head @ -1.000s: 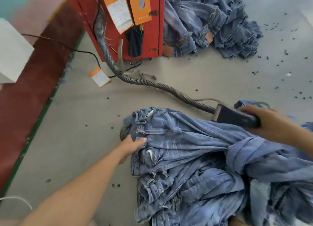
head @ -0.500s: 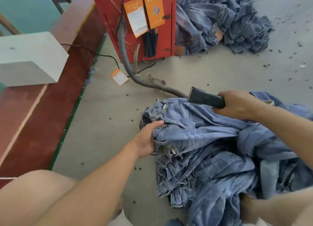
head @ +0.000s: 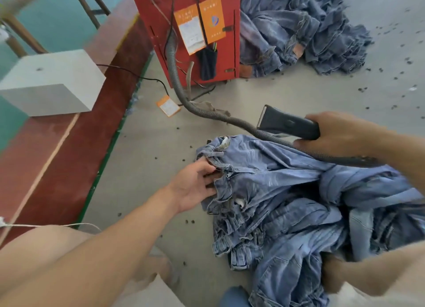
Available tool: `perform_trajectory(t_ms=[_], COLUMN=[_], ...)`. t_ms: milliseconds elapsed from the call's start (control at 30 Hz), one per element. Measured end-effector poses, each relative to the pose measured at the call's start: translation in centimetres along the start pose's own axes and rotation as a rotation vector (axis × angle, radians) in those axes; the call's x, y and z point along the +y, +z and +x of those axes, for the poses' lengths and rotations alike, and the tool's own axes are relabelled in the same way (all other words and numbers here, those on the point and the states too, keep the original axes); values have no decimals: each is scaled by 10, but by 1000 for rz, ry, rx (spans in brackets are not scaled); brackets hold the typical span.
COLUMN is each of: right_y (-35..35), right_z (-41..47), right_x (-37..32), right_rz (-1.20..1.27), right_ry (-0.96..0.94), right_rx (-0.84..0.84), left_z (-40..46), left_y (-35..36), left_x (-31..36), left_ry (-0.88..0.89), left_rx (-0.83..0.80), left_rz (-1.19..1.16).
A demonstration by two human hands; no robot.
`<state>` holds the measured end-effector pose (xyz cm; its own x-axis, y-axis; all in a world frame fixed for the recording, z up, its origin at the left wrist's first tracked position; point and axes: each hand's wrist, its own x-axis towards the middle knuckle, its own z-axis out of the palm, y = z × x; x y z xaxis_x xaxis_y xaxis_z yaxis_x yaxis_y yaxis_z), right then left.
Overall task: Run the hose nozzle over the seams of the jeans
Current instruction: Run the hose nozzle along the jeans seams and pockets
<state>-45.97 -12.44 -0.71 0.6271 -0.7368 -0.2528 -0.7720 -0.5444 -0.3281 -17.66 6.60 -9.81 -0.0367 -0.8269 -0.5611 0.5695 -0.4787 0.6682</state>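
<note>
A pile of light blue jeans [head: 287,203] lies on the grey floor in front of me. My left hand [head: 195,187] grips the waistband of the top pair at its left edge, fingers tucked into the cloth. My right hand [head: 340,131] holds the black flat hose nozzle [head: 285,122], raised a little above the jeans with its mouth pointing left. The grey ribbed hose [head: 202,110] runs from the nozzle back across the jeans and floor to a red machine.
The red machine [head: 190,30] with orange tags stands at the back. A second heap of jeans [head: 299,26] lies to its right. A grey block [head: 53,81] sits on the red ledge at left. Small dark bits are scattered over the floor [head: 149,150]. My knees show at the bottom.
My right hand has carried the nozzle left over the jeans and lifted it slightly. My left hand has shifted on the waistband and taken hold of its edge.
</note>
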Motion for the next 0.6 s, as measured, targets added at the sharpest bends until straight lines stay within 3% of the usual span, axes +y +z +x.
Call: perform_trajectory(t_ms=[133,367,600], right_y=[10,27,38], right_z=[-12,-11,-6], right_x=[-8,-14,-45], right_rz=[25,-79,-203], right_ry=[-13,-340,-408], right_rx=[49,94,101], left_z=[-11,22,32], left_y=[12,18,14], left_x=[4,2,6], left_ry=[-6,45,-23], left_rx=[-21,20,-154], left_rz=[72,-43,-220])
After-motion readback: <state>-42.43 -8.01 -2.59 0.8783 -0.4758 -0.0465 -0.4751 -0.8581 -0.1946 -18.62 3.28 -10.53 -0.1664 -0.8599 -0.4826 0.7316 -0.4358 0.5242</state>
